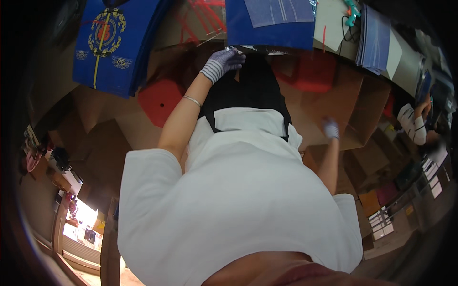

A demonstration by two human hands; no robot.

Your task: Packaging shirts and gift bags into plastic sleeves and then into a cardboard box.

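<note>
My gloved left hand (pixel 223 64) is just beside the blue rectangular sheet (pixel 269 34), perhaps to steady it; my blurred right hand (pixel 331 128), lower right of it. I can't tell either grip.

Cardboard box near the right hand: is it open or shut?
Open: no flaps cover the cardboard box beside the blurred right hand, and its inner walls show.
</note>
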